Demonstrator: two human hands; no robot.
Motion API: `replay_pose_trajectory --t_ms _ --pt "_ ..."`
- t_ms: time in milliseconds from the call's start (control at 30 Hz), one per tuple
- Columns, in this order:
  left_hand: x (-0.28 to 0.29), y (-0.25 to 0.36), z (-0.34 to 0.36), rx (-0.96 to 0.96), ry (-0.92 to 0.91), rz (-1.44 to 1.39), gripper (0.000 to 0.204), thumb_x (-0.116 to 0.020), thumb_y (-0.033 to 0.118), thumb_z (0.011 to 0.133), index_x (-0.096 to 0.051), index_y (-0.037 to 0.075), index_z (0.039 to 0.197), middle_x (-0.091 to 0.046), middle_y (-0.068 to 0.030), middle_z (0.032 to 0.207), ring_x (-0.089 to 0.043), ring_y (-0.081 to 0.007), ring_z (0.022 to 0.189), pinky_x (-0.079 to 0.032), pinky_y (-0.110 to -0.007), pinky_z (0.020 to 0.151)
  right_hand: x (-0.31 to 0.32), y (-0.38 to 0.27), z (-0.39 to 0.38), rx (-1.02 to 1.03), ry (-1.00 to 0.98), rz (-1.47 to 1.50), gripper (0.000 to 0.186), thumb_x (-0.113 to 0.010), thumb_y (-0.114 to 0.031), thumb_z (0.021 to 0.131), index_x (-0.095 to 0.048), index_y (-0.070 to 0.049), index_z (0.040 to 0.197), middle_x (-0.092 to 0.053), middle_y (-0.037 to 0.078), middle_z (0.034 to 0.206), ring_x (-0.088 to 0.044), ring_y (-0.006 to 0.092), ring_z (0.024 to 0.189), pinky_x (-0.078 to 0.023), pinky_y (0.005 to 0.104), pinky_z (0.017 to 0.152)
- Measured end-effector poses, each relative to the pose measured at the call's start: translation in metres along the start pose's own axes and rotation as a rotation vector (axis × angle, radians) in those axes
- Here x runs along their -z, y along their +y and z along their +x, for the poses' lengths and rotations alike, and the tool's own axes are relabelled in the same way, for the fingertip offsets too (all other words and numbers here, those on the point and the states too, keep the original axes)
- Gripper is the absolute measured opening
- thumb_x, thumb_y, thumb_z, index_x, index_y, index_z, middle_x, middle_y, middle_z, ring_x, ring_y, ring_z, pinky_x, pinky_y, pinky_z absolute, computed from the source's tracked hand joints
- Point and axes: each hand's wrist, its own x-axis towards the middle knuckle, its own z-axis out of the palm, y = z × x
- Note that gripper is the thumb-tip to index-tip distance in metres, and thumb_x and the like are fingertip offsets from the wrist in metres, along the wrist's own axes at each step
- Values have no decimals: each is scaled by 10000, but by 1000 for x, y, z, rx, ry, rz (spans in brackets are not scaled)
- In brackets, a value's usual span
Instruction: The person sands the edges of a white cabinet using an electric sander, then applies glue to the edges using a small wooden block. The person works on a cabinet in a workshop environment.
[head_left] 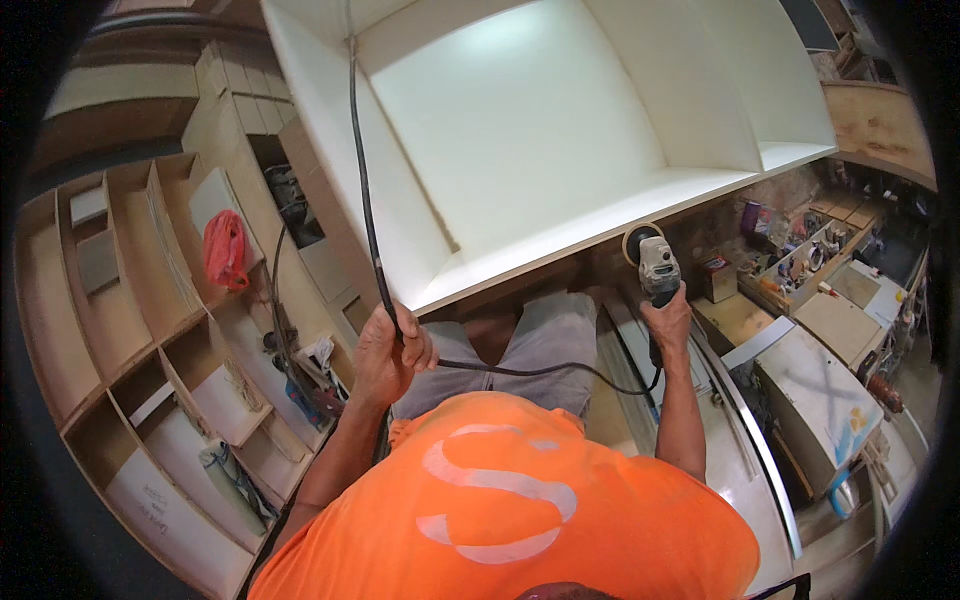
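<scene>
My right hand (668, 318) is wrapped round the body of a grey and black angle grinder (659, 268). A round disc (640, 240) at the tool's far end is at the front edge of a large white-lined cabinet (530, 130); I cannot tell whether they touch. A black power cord (530, 372) runs from the grinder's lower end across my lap to my left hand (392, 352). There my fingers are closed round the cord, beside the cabinet's near left corner. From that hand the cord rises over the cabinet's left wall.
At the left stands an open wooden shelf unit (165, 345) with a red plastic bag (226, 250) on it. To the right are a cluttered tool tray (810, 260) and a pale box-like cabinet (815, 395). Long strips (745, 430) lie beside my right arm.
</scene>
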Motion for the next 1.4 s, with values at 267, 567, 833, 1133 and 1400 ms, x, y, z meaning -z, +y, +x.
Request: replay_pose_trajectory --t_ms 267,567,833,1133,1400 --pt "165 72 -62 -74 41 10 421 -323 453 1059 -518 100 939 -358 24 559 -394 -120 490 -421 -304 534 -157 -126 -127 67 -111 13 582 -765 -204 678 -484 -13 1150 -651 273 1028 -625 466 973 -497 507 808" --pt "221 90 -79 -19 -39 -11 374 -346 436 1060 -490 116 929 -333 43 558 -341 -92 458 -380 -268 477 -287 -171 -248 220 -250 -121 545 -776 -194 711 -478 -37 1140 -595 211 1023 -614 424 962 -506 496 808" --pt "234 89 -69 -29 -35 -65 366 -342 422 1065 -498 120 929 -321 45 563 -320 -95 453 -378 -269 476 -306 -186 -252 159 -271 -167 574 -799 -223 719 -472 -42 1153 -601 196 1057 -616 410 996 -515 486 818" --pt "230 86 -70 1 -15 -80 380 -321 418 1071 -503 111 940 -351 32 580 -375 -110 497 -385 -287 525 -307 -196 -246 223 -400 -260 545 -768 -194 756 -438 -48 1165 -573 194 1080 -604 402 1026 -520 499 836" --pt "200 83 -59 39 -54 3 381 -336 433 1065 -505 116 937 -347 24 569 -371 -116 485 -399 -299 512 -265 -154 -198 124 -242 -144 549 -772 -217 731 -450 -38 1138 -604 241 1060 -614 442 994 -508 515 843"
